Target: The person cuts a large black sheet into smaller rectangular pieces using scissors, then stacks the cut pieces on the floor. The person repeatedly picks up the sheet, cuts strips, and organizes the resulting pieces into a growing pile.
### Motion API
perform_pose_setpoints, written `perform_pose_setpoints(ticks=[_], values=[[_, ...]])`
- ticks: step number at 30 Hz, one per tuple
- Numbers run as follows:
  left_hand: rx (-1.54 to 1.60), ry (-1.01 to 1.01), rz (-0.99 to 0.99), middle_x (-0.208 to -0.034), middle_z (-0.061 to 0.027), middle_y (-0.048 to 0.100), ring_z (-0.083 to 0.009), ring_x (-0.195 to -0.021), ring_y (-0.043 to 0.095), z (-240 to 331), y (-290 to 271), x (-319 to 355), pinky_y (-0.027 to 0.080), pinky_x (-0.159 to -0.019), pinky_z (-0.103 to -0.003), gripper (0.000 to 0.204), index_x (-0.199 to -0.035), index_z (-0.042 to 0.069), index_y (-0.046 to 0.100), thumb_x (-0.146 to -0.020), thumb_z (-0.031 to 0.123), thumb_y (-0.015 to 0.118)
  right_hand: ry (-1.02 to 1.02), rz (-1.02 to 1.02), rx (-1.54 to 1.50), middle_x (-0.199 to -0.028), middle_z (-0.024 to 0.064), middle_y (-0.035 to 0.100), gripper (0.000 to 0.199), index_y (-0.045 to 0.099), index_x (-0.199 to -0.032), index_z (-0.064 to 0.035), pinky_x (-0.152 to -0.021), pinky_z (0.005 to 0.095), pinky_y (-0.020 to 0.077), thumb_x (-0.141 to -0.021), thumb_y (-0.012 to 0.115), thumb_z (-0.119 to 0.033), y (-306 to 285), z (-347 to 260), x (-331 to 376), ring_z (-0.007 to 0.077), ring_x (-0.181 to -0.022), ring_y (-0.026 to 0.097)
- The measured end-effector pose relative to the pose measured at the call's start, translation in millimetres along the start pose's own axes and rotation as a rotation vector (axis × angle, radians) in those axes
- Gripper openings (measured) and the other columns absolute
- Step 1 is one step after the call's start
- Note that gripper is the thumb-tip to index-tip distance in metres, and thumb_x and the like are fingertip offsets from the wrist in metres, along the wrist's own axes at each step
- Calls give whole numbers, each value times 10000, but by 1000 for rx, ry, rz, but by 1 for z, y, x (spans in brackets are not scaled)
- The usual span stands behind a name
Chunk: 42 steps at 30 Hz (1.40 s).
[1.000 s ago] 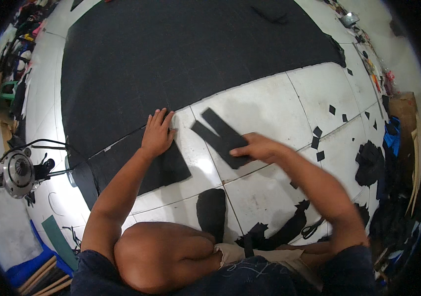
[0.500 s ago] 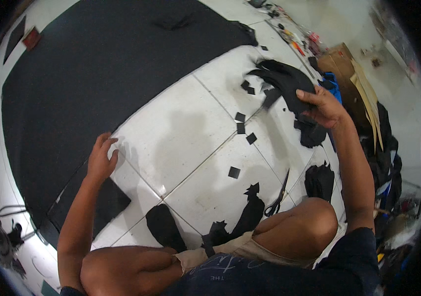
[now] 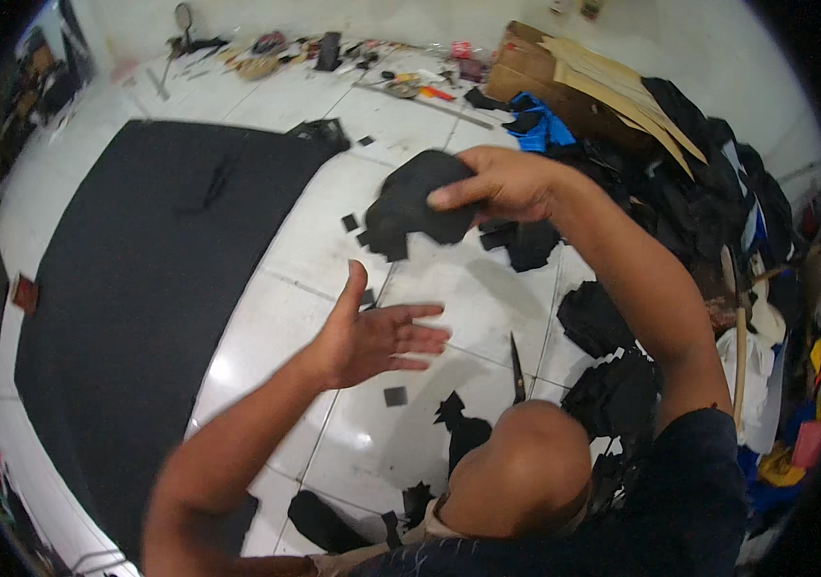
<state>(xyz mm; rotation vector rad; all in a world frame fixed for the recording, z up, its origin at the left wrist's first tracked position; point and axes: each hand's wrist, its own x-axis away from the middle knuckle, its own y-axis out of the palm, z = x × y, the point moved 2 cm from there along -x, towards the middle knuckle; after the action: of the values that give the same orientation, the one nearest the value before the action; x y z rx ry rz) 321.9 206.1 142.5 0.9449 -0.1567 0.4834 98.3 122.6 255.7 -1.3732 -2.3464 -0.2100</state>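
Above the floor, my right hand (image 3: 502, 183) pinches a bunch of cut black fabric pieces (image 3: 420, 197), thumb on top; how many layers it holds is hidden. Lower and to the left, my left hand (image 3: 377, 337) is empty, with thumb raised and fingers spread toward the right. A large black fabric sheet (image 3: 160, 279) lies flat on the left. Small black squares (image 3: 396, 395) are scattered on the tiles. Black-bladed scissors (image 3: 517, 370) lie beyond my knee, their handles hidden. Another pile of black pieces (image 3: 530, 245) rests under my right forearm.
More black fabric pieces (image 3: 598, 317) lie to the right and a black strip (image 3: 324, 522) near my legs. Cardboard (image 3: 535, 67), a blue bag (image 3: 545, 125) and heaped dark cloth stand at the far right. Tools and a metal ruler (image 3: 429, 104) line the wall.
My view has swung right and upward. My left hand has left the sheet's edge and moved toward the fabric pieces. My right hand still holds the bunch, which now hangs steadier.
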Motion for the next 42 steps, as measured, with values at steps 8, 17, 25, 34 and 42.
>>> perform_pose_setpoints(ticks=[8, 17, 25, 34, 42], values=[[827, 909, 17, -1396, -249, 454, -360, -1313, 430, 13, 35, -131, 312, -1131, -511, 826, -1382, -47, 393, -918, 635, 453, 55, -159, 260, -930, 53, 682, 438, 650, -1060, 16, -754, 301, 502, -798, 794, -304, -65, 69, 85, 145, -832, 611], [570, 527, 209, -1257, -142, 579, -247, -1151, 555, -2, -4, -288, 424, -1030, -387, 426, -1325, 7, 488, -959, 213, 558, 420, -102, 262, -942, 43, 691, 454, 653, -1085, -16, -703, 276, 516, -801, 790, -342, -211, 159, 117, 133, -847, 639], [100, 491, 452, -1179, -124, 606, -239, -1061, 590, 67, -42, -387, 399, -971, -481, 522, -1367, 50, 407, -910, 137, 643, 555, 93, 415, -1068, 143, 666, 538, 591, -1163, 51, -750, 351, 579, -747, 815, -206, -324, 192, 43, 234, -965, 649], [-231, 522, 829, -993, -110, 665, -174, -825, 628, 52, -46, -414, 470, -660, -273, 451, -1266, -17, 489, -890, 139, 684, 742, 140, 438, -1158, 233, 625, 678, 513, -1254, 86, -815, 391, 583, -698, 823, -147, -356, 230, 3, 296, -1028, 649], [-855, 444, 1045, -870, -117, 662, -172, -784, 613, 52, -49, -406, 475, -707, -291, 439, -1156, -48, 592, -869, 260, 714, 605, 336, 443, -1291, 215, 541, 775, 488, -1335, -47, -795, 375, 588, -671, 856, -198, -357, 260, 5, 283, -1102, 603]])
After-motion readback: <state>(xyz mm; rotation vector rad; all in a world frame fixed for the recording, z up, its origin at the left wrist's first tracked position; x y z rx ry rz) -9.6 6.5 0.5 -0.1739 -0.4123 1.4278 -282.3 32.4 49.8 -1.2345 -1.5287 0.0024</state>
